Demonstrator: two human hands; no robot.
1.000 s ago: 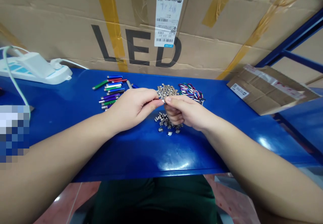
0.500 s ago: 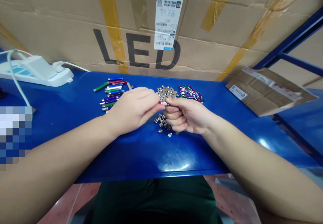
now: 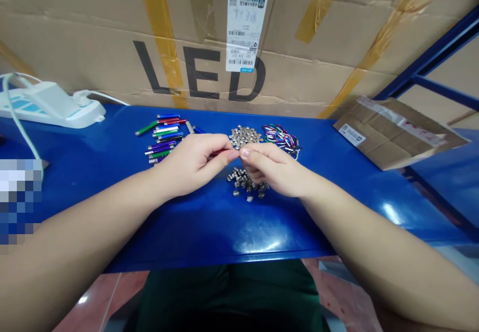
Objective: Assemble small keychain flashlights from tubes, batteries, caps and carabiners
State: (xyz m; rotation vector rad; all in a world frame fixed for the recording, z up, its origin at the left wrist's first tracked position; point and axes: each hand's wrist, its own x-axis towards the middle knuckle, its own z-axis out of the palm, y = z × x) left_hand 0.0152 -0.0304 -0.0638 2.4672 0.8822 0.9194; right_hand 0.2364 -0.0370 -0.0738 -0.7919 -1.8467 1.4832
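My left hand (image 3: 194, 165) is closed around a slim red metal tube (image 3: 223, 151), of which only a small red sliver shows between thumb and fingers. My right hand (image 3: 275, 167) meets it fingertip to fingertip at the tube's end, its thumb pressed on a curled index finger. Whatever sits in that right-hand pinch is hidden. Just behind the hands lies a patch of small round silver discs like button cells (image 3: 245, 136). Below the right fingers are several loose shiny metal caps (image 3: 243, 179). More coloured metal tubes (image 3: 164, 136) lie beyond my left hand.
A heap of coloured carabiners (image 3: 280, 139) lies right of the discs. A white power strip (image 3: 67, 112) with cables stands at the back left of the blue table (image 3: 224, 232). A small cardboard box (image 3: 396, 135) rests at the right. A large LED carton (image 3: 112, 17) walls off the back.
My right hand has turned, its curled fingers now rolled under and its thumb over the tube's end. The tube's silver end, seen before, is now covered. The view has shifted slightly.
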